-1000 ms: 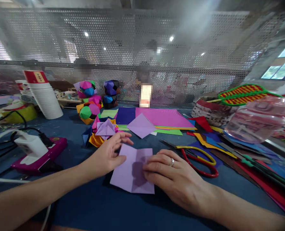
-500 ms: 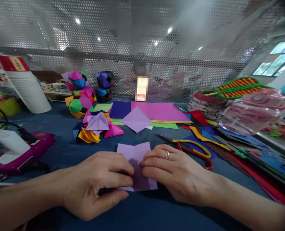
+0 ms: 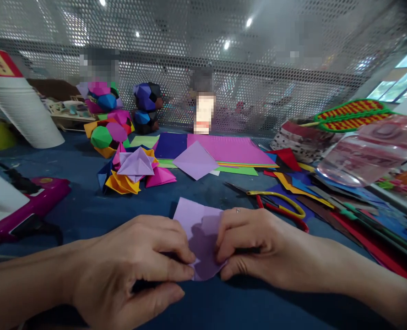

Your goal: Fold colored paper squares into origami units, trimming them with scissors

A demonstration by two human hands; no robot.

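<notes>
A creased purple paper lies between my hands on the dark blue table, its near edge curving up slightly. The fingers of my left hand press on its left side, with the thumb apart from the paper. My right hand pinches the right edge between thumb and curled fingers. Beyond it, a flat purple square rests against a stack of coloured sheets. Folded paper units in purple, orange and pink sit to the left of that square.
Scissors and coloured paper strips lie at right, near a clear pink container. At left stand stacked cups and a purple power strip. Paper balls stand farther back.
My right hand has gone from lying flat on the paper to pinching its right edge. The paper has turned slightly and its near edge has curved. The view has tilted down a little.
</notes>
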